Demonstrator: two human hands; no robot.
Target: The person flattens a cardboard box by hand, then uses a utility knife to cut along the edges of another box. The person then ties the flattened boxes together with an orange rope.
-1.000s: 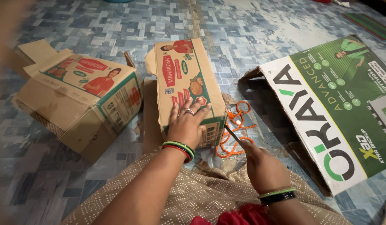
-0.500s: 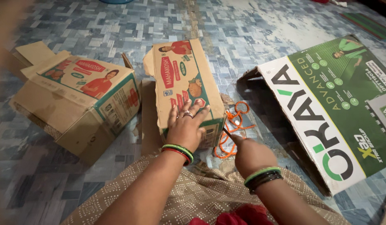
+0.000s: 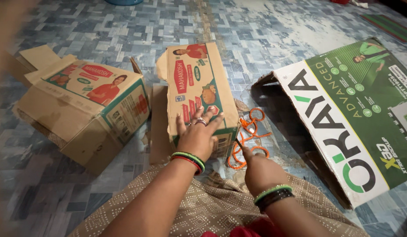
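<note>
Cardboard box (image 3: 199,92) lies under the flat, spread left hand (image 3: 198,137); right hand (image 3: 258,169) pinches orange string (image 3: 251,131)

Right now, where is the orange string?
In the head view, the orange string lies in loops on the tiled floor, right of the middle cardboard box, left of the big green box, just beyond the right hand.

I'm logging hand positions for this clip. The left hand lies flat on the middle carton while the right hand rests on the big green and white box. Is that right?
Not quite. The left hand does lie flat on the middle carton, but the right hand is at the orange cord on the floor, apart from the big green and white box. The head view shows this.
</note>
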